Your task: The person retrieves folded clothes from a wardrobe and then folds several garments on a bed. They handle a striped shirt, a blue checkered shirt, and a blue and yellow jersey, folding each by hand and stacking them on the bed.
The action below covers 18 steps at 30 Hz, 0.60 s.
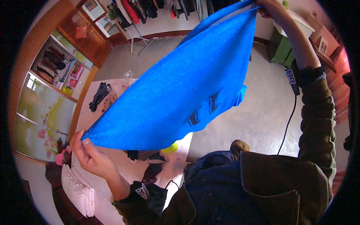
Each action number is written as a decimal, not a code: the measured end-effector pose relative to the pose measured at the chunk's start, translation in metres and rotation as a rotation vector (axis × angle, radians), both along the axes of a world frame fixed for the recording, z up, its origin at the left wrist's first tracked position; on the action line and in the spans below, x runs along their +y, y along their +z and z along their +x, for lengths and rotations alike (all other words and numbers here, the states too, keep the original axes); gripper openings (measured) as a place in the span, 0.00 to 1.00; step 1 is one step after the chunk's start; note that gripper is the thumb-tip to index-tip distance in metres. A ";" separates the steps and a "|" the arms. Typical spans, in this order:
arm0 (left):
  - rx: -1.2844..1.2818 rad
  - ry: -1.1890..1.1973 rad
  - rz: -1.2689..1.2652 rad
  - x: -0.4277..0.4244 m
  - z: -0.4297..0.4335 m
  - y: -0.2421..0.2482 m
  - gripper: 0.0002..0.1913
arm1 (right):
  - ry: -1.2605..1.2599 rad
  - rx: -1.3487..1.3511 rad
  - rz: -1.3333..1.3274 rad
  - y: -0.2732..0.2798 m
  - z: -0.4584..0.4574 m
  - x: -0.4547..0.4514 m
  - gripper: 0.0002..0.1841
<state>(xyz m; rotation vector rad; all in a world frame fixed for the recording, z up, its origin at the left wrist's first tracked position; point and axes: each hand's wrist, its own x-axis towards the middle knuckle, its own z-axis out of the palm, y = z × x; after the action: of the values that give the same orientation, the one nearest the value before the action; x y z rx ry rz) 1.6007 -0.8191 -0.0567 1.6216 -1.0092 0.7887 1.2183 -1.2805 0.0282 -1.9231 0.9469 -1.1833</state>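
Note:
A bright blue knit garment [180, 87], likely a shirt, is stretched taut between my two hands. Dark printed characters mark its lower right part. My left hand [92, 157] pinches one corner between thumb and fingers at the lower left. At the upper right, my right hand [272, 11] grips the opposite end, raised high with the arm extended. Beneath the cloth, a light pink table or bed surface [87, 121] is partly hidden. Dark clothing [153, 170] and a yellow-green item [170, 147] lie on it below the garment.
A striped dark garment [99, 97] lies at the far left of the pink surface. White folded bedding [77, 188] sits at lower left. A cabinet with sliding doors [45, 112] lines the left. Beyond are a clothes rack [140, 39] and a green cabinet [281, 46].

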 end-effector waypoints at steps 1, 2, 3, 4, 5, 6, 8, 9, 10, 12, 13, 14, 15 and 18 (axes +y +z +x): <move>0.245 -0.226 -0.088 -0.001 -0.006 0.001 0.12 | 0.006 0.053 0.024 -0.004 0.000 -0.006 0.14; 0.476 -0.446 -0.167 0.000 -0.013 0.003 0.11 | 0.012 0.106 0.048 -0.008 -0.002 -0.010 0.14; 0.715 -0.630 -0.255 0.001 -0.020 0.006 0.11 | 0.020 0.160 0.071 -0.011 -0.002 -0.016 0.14; 0.596 -0.885 -0.112 0.004 -0.030 0.008 0.10 | -0.122 0.150 0.005 -0.021 -0.003 -0.017 0.15; 0.421 -1.166 0.023 0.009 -0.039 0.012 0.10 | -0.140 0.367 -0.031 -0.023 -0.001 -0.020 0.15; 0.511 -1.213 0.077 0.015 -0.056 0.011 0.09 | -0.124 0.248 -0.014 -0.029 0.000 -0.020 0.11; 0.365 -1.425 0.392 0.024 -0.076 0.018 0.11 | -0.108 0.223 0.046 -0.035 0.004 -0.020 0.11; 0.138 -1.492 0.677 0.025 -0.078 0.023 0.12 | -0.114 0.315 0.091 -0.035 0.006 -0.019 0.15; 0.061 -1.376 0.727 0.026 -0.082 0.024 0.12 | -0.032 0.140 0.012 -0.037 0.008 -0.017 0.12; -0.140 -1.096 0.922 0.025 -0.080 0.025 0.13 | -0.101 0.178 0.001 -0.035 0.009 -0.014 0.11; -0.130 -0.939 0.943 0.024 -0.075 0.025 0.14 | -0.154 0.205 -0.011 -0.032 0.009 -0.013 0.11; -0.152 -0.787 0.866 0.024 -0.069 0.024 0.14 | -0.161 0.126 0.059 -0.031 0.007 -0.011 0.12; -0.177 -0.628 0.818 0.024 -0.062 0.022 0.15 | -0.112 0.212 0.030 -0.029 0.006 -0.011 0.12; -0.274 -0.449 0.713 0.023 -0.040 0.016 0.15 | -0.040 0.369 0.055 -0.026 -0.003 -0.011 0.13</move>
<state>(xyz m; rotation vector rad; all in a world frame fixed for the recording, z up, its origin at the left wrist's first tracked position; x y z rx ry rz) 1.5603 -0.7962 -0.0409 1.7765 -1.9278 0.3535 1.2153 -1.2915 0.0025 -2.1277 1.1994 -0.8260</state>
